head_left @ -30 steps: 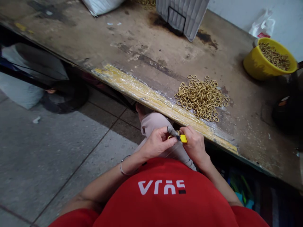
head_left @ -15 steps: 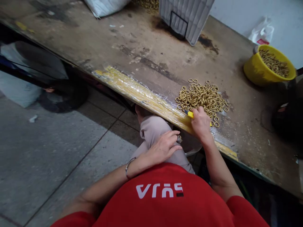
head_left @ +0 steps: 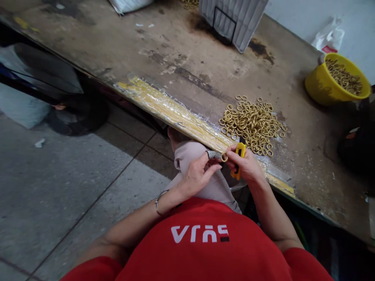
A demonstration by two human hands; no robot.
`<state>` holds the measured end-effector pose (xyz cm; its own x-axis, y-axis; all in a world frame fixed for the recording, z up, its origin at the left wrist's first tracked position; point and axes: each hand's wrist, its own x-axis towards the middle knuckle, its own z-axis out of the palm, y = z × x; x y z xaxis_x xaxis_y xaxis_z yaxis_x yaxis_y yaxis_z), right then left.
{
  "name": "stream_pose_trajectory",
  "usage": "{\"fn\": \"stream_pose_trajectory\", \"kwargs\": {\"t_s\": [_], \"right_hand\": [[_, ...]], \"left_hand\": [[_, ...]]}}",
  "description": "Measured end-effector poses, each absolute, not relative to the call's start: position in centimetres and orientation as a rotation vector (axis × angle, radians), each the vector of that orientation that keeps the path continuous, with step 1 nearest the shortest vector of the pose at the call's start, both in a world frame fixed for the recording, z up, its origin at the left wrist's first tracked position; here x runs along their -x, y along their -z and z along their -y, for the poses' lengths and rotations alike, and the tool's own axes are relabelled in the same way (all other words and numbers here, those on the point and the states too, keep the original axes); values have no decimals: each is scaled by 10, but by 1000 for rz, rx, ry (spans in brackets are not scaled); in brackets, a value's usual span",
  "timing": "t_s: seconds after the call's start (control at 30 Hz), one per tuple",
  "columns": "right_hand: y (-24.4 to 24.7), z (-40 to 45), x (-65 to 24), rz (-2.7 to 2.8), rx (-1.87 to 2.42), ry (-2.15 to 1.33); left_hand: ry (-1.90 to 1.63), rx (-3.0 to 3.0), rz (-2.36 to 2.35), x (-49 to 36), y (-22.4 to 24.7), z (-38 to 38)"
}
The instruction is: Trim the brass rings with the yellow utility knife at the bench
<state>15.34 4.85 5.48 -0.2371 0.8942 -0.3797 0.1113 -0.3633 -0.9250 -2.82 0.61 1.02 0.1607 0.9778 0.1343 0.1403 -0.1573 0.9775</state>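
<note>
My right hand (head_left: 244, 162) is closed around a yellow utility knife (head_left: 240, 156), and its thumb and fingertips also pinch a brass ring (head_left: 224, 157). The knife's dark tip points toward the pile of brass rings (head_left: 252, 123) on the table. Just left of the pinched ring is my left hand (head_left: 199, 173), above my lap, its thumb apart from the other fingers. Some fingertips of my left hand wear a grey covering and reach close to the ring; whether they touch it is unclear.
A yellow bucket (head_left: 325, 86) of rings stands at the right on the table (head_left: 117, 50). At the back are a grey ribbed container (head_left: 231, 19) and a white sack (head_left: 131, 4). Yellow tape (head_left: 175, 113) covers the table's near edge.
My right hand has drawn back from the pile toward my left hand, now with a ring in its fingertips and the knife turned upright. My left hand has lifted slightly and spread its thumb.
</note>
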Motion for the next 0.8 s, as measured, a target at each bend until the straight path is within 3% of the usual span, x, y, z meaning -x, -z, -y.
{"fn": "stream_pose_trajectory", "kwargs": {"t_s": [0.47, 0.8], "right_hand": [[-55, -18, -140, 1187, 1346, -1556], [-35, 2, -156, 2197, 1435, -574]], "left_hand": [[-1010, -1306, -1147, 27, -18, 2], [-980, -1153, -1046, 31, -26, 3]]}}
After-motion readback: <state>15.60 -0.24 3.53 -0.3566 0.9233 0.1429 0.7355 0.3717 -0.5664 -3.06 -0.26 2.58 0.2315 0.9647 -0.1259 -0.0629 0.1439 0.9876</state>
